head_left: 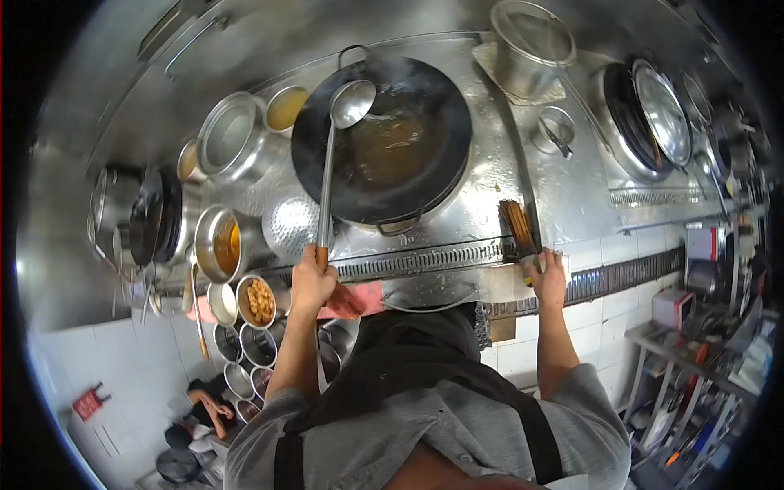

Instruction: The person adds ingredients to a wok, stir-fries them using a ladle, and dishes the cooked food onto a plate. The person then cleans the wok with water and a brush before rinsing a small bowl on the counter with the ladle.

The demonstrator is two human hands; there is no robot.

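Note:
My left hand (313,282) is closed round the wooden end of a long-handled ladle (354,104). The ladle's metal bowl hangs over the upper left part of a large dark wok (327,86). Shallow brownish liquid (390,145) lies in the wok. To the right, my right hand (549,278) is closed on the handle end of a bamboo wok brush (516,222). The brush's brown bristles point away from me onto the steel stove top, apart from the wok. A perforated strainer (291,226) rests just left of the ladle handle.
At left stand a pot of orange oil (226,245), a larger metal pot (229,135) and a bowl of fried pieces (257,302). A lidded pot (531,61) and a small metal cup (555,128) stand at right. Another person (214,408) is at lower left.

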